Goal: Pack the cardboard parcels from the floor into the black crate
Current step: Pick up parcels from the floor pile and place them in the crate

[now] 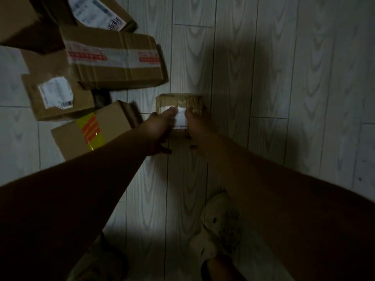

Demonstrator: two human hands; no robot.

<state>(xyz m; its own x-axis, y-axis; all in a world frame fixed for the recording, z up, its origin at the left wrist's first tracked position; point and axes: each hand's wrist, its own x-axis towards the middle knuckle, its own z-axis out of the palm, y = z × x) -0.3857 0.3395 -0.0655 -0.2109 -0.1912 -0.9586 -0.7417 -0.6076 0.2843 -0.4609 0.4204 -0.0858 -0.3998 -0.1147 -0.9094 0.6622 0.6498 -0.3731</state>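
Observation:
A small taped cardboard parcel (178, 104) with a white label lies on the pale wood-grain floor (263, 98) near the middle of the view. My left hand (160, 128) grips its left side and my right hand (194, 126) grips its right side, fingers over the top. Whether the parcel is off the floor I cannot tell. To the left lie several more parcels: one with yellow and red tape (89, 130), one with a white barcode label (56, 98), and a large one with red and white tape (115, 59). The black crate is not in view.
Further boxes are stacked at the top left (97, 13). My foot in a light slipper (219, 226) stands on the floor below the hands. Bare floor stretches to the right. The scene is dim.

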